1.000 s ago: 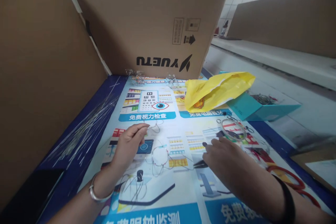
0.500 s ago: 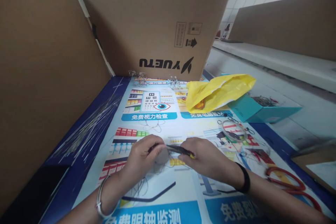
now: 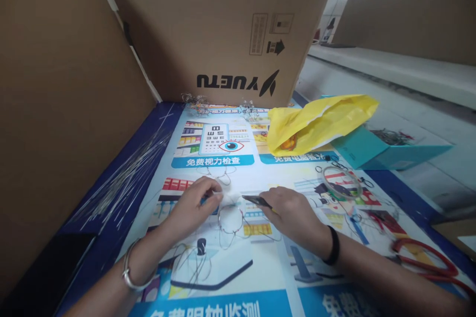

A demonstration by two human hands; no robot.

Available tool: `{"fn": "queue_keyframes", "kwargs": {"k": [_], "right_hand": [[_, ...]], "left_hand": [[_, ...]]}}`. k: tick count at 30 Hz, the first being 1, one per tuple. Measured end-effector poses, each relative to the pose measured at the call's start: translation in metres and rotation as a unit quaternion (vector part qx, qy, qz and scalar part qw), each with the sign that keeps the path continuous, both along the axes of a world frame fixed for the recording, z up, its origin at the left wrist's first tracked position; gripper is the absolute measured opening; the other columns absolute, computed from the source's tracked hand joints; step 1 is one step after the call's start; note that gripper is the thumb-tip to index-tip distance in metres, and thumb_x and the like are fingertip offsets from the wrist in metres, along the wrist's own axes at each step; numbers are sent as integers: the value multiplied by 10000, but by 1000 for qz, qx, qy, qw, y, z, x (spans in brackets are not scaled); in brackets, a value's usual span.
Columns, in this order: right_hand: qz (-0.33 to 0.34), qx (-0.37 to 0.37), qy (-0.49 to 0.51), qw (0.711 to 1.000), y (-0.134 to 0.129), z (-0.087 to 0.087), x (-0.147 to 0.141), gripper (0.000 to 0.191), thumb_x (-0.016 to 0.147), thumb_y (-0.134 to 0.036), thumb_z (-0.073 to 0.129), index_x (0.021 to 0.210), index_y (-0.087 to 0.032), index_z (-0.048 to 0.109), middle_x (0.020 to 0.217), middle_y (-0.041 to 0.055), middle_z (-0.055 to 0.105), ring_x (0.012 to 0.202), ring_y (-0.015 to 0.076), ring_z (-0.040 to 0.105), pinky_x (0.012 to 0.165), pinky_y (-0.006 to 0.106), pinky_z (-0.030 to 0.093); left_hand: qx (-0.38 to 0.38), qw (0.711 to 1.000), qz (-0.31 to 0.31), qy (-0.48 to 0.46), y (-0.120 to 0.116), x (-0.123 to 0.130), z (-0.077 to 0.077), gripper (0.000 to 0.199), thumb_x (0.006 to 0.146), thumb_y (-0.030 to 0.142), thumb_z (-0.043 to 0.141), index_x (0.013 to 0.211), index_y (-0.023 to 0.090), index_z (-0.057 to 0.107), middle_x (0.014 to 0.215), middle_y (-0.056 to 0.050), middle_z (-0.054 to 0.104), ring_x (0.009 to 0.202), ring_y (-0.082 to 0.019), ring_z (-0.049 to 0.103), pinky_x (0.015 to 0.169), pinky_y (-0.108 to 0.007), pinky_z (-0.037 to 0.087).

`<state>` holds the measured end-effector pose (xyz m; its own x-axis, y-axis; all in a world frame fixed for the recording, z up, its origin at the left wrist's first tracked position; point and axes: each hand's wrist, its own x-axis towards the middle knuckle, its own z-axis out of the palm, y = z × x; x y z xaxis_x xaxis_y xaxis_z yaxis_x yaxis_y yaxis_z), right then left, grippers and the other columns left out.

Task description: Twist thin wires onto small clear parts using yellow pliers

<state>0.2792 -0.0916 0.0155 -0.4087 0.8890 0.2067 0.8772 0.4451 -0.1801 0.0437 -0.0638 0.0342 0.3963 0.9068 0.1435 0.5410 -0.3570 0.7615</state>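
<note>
My left hand (image 3: 199, 204) is closed in a pinch, with thumb and forefinger pressed together at what looks like thin wire. In my right hand (image 3: 293, 214) is a pair of pliers (image 3: 256, 200) with dark jaws pointing left; a bit of yellow handle shows by the fingers. A thin wire frame with a round loop (image 3: 219, 220) and curved ends lies or hangs just below and between both hands; which, I cannot tell. More bent wire (image 3: 191, 263) and a small black piece (image 3: 201, 246) are near my left forearm.
Straight wires (image 3: 119, 178) lie at left. A yellow bag (image 3: 320, 126) rests against a turquoise box (image 3: 412, 153) of wire pieces. At right are a wire coil (image 3: 359, 190) and a red-handled tool (image 3: 427, 245). Cardboard panels (image 3: 223, 20) stand behind and left. Wire shapes (image 3: 197, 104) sit far back.
The pliers' jaws have come away from my left fingers, and my hands are farther apart. The wire loop below them now shows more plainly. The view has shifted slightly.
</note>
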Motion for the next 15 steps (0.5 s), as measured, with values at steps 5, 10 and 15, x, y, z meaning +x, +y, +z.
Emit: {"fn": "queue_keyframes", "kwargs": {"k": [5,10,15], "right_hand": [[22,53,-17,998,1,-5,-4,120,820,-197,505,790,-158,615,707,33,599,694,152,525,638,251,336],[30,66,-35,997,-1,-5,-5,115,824,-198,506,788,-163,610,691,25,585,679,146,506,627,254,309],[40,92,-56,993,0,-6,-4,112,813,-160,503,794,-162,613,679,25,570,672,150,481,629,263,285]], "left_hand": [[38,997,-39,59,0,5,-10,131,784,219,506,674,193,572,755,-28,579,806,-195,527,735,-313,392],[42,997,-32,51,-3,9,-13,207,797,194,469,602,189,540,710,-31,565,764,-185,516,708,-315,391],[29,999,-38,26,-6,10,-13,234,815,194,429,592,187,501,674,-12,547,700,-159,503,665,-285,378]]}}
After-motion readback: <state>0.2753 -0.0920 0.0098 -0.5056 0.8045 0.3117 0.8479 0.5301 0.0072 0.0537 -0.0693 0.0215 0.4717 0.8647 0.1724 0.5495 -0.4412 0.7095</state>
